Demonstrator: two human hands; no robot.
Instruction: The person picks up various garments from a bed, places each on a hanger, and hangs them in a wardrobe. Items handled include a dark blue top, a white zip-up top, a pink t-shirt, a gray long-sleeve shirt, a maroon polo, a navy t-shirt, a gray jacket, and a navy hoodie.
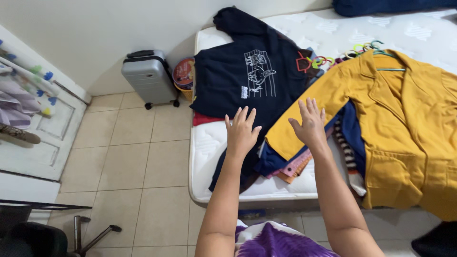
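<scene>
Your purple top [276, 242] filled the bottom edge; above it, a mattress [209, 143] on tiled floor [143, 162]. Your left hand [242, 129] and right hand [310, 123] hovered centre-frame, fingers spread, empty, over a navy sweatshirt [238, 81] and mustard jacket [404, 123].

— Lay where, the sweatshirt [247, 76]?
— Spread on the mattress [209, 143], toward its left end, with one sleeve hanging over the near edge.
— And right of it?
— Lay the jacket [404, 128], on top of a pile of clothes [297, 164], with its hem draped past the near edge. Behind its collar lay a bunch of hangers [364, 47].
— The hands?
— Hovered side by side, left hand [242, 131] over the sweatshirt, right hand [310, 124] over the jacket's sleeve.
— Left of the mattress?
— Stood a suitcase [148, 76] on the floor [138, 162] against the wall, with a basket [184, 76] wedged between suitcase and mattress.
</scene>
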